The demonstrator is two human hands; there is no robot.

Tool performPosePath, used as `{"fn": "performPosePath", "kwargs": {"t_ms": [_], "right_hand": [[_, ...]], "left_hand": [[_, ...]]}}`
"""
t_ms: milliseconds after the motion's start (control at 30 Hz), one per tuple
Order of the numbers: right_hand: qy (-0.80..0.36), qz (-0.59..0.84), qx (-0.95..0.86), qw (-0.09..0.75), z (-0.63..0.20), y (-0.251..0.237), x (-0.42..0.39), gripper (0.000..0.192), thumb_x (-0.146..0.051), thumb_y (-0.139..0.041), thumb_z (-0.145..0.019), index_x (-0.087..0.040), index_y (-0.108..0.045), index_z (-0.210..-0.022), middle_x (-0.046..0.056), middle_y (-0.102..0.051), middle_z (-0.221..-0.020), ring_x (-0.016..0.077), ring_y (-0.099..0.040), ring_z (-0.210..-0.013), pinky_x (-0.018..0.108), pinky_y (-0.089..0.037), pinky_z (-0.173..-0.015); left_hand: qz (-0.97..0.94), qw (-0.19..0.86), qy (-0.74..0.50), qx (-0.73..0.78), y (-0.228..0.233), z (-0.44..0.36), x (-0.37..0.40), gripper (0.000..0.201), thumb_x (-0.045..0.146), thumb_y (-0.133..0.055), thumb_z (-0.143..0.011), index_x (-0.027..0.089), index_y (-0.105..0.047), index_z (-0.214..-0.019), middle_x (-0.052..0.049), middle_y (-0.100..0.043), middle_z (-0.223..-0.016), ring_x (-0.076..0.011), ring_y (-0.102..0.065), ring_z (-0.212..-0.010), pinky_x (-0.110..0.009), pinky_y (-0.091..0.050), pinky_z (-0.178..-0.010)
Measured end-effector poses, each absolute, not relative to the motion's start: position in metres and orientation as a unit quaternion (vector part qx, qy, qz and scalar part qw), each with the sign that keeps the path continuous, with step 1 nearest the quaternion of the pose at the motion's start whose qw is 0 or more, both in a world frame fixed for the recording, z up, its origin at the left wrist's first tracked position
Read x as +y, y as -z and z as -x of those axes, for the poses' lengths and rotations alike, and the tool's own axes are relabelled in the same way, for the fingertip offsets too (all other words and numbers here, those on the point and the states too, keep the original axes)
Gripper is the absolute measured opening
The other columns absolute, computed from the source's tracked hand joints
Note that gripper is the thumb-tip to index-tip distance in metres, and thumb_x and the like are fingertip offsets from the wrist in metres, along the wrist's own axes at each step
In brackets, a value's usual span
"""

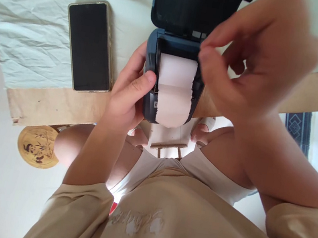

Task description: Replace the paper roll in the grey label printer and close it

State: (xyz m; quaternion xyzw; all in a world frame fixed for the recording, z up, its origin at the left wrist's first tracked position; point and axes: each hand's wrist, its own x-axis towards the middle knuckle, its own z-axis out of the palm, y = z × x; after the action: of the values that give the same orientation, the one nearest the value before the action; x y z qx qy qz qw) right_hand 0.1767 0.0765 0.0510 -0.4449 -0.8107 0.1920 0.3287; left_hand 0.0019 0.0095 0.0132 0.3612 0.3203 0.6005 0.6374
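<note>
**A:** Centre of the view: a small dark-blue thermal printer (173,77), lid (196,5) flipped up and back, standing open above the body. It sits at the near edge of the wooden table (57,106), partly overhanging it.

**B:** And the paper?

**A:** A white paper roll (177,71) sits in the printer's open bay, with a loose strip (173,107) hanging down over the printer's front, its lower edge uneven.

**B:** Hands?

**A:** The left hand (128,93) grips the printer's left side, thumb pressed on the front corner beside the roll, the other fingers wrapped behind the body and hidden. The right hand (247,64) hovers at the printer's upper right corner, blurred, thumb and forefinger drawn close in a narrow pinch just beside the roll's right end. I cannot tell whether the tips grip the paper or the bay edge.

**B:** What's around the printer?

**A:** Left of it, well apart, a smartphone (90,46) lies face up, screen dark, on a wrinkled white cloth (25,23) covering the tabletop. Below and left of the printer, down on the floor, a round wooden disc with a panda design (38,145). Beneath the printer, the person's knees and beige shirt (189,229).
</note>
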Motion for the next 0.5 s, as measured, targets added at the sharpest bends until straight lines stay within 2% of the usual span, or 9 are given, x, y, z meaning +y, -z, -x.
{"fn": "performPosePath", "kwargs": {"t_ms": [67, 167, 267, 333, 400, 500], "right_hand": [[-0.141, 0.431, -0.847, 0.279, -0.175, -0.06, 0.07, 0.034, -0.046, -0.045, -0.088, -0.02, -0.065, -0.093, 0.001, -0.064, -0.09, 0.0051, -0.041, -0.065, 0.026, -0.033, -0.07], [-0.118, 0.431, -0.879, 0.163, -0.173, -0.073, 0.066, 0.024, -0.037, -0.049, -0.082, -0.024, -0.066, -0.093, 0.0, -0.065, -0.088, 0.0066, -0.04, -0.063, 0.023, -0.024, -0.061], [-0.093, 0.458, -0.884, 0.038, -0.17, -0.083, 0.069, 0.025, -0.042, -0.054, -0.079, -0.027, -0.063, -0.098, 0.001, -0.06, -0.074, 0.0066, -0.025, -0.055, 0.024, -0.019, -0.055], [-0.092, 0.466, -0.88, -0.008, -0.17, -0.087, 0.069, 0.029, -0.042, -0.055, -0.077, -0.03, -0.06, -0.103, 0.001, -0.055, -0.067, 0.0066, -0.02, -0.053, 0.024, -0.02, -0.055], [-0.12, 0.445, -0.888, 0.016, -0.174, -0.092, 0.068, 0.031, -0.037, -0.056, -0.075, -0.03, -0.058, -0.105, -0.001, -0.055, -0.068, 0.006, -0.025, -0.053, 0.026, -0.027, -0.056], [-0.253, 0.386, -0.874, 0.153, -0.187, -0.097, 0.065, 0.031, -0.033, -0.062, -0.075, -0.027, -0.057, -0.105, -0.004, -0.064, -0.089, 0.0011, -0.038, -0.055, 0.025, -0.037, -0.056]], "left_hand": [[-0.353, 0.636, -0.602, 0.327, -0.016, -0.004, 0.008, 0.044, 0.035, -0.061, -0.087, 0.021, -0.056, -0.128, -0.007, -0.065, -0.115, -0.026, -0.051, -0.14, -0.044, -0.048, -0.115], [-0.349, 0.636, -0.6, 0.337, -0.019, -0.005, 0.008, 0.045, 0.034, -0.06, -0.087, 0.019, -0.055, -0.129, -0.006, -0.065, -0.11, -0.0262, -0.05, -0.14, -0.046, -0.047, -0.117], [-0.36, 0.645, -0.582, 0.34, -0.019, -0.005, 0.009, 0.042, 0.036, -0.062, -0.086, 0.017, -0.058, -0.123, -0.006, -0.064, -0.108, -0.0277, -0.053, -0.137, -0.047, -0.049, -0.114], [-0.371, 0.648, -0.571, 0.341, -0.019, -0.004, 0.009, 0.038, 0.039, -0.063, -0.086, 0.016, -0.061, -0.116, -0.006, -0.064, -0.103, -0.0276, -0.058, -0.13, -0.044, -0.054, -0.108], [-0.378, 0.648, -0.564, 0.345, -0.02, -0.003, 0.009, 0.035, 0.04, -0.062, -0.087, 0.016, -0.062, -0.112, -0.006, -0.064, -0.095, -0.0262, -0.064, -0.119, -0.041, -0.058, -0.1], [-0.368, 0.64, -0.576, 0.352, -0.02, -0.002, 0.008, 0.035, 0.037, -0.059, -0.089, 0.014, -0.062, -0.116, -0.005, -0.064, -0.092, -0.0232, -0.067, -0.112, -0.038, -0.06, -0.096]]}}
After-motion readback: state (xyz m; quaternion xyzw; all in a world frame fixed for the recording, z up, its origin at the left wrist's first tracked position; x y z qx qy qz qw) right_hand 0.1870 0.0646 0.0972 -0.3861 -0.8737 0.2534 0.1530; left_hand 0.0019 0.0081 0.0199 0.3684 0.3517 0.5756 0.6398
